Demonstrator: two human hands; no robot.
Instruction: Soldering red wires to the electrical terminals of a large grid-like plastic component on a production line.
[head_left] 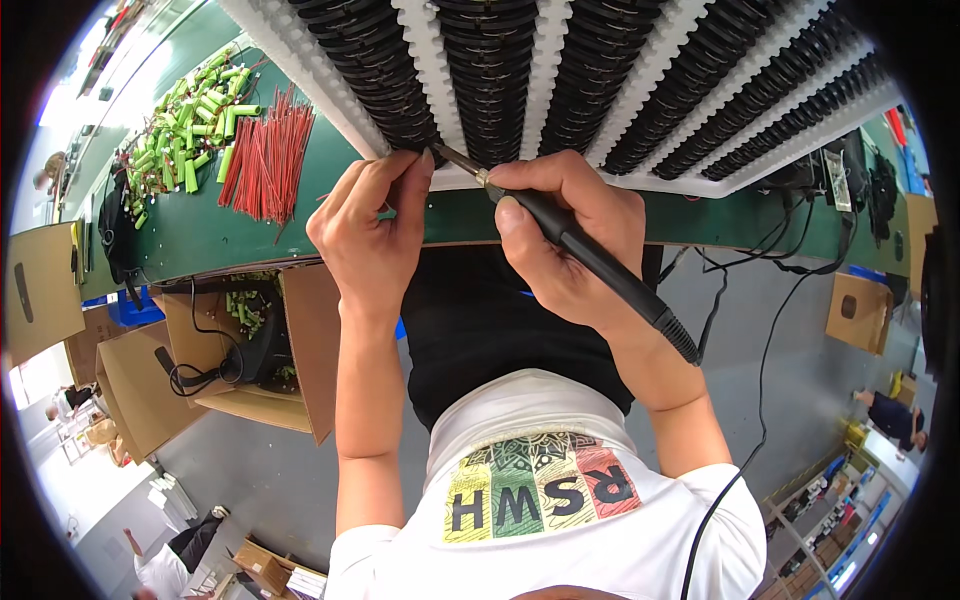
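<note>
A black soldering iron (590, 255) is held in the right hand (570, 235), which is wrapped closed around the grip like a pen, the cord trailing away toward 4 o'clock. The metal tip is laid at the near edge of a large battery holder (560, 80), a rack of white toothed rails alternating with rows of black cells, which fills the view from 11 to 2 o'clock on the green surface (250, 235). The left hand (370, 230) is pinched narrow, thumb and forefinger closed just beside the tip at 12 o'clock; something thin may be held there, but what it is cannot be told. For the joint to be done well, it is judged that the tip should be kept steady on the contact, the left fingertips should be kept just clear of the hot metal, and the cord should be left slack so the iron is not dragged sideways. At 10 o'clock a bundle of red wires (270, 155) is laid on the surface, with a heap of green cylindrical cells (190, 120) beyond it. An open cardboard box (250, 350) stands below the surface edge at 8 o'clock.
</note>
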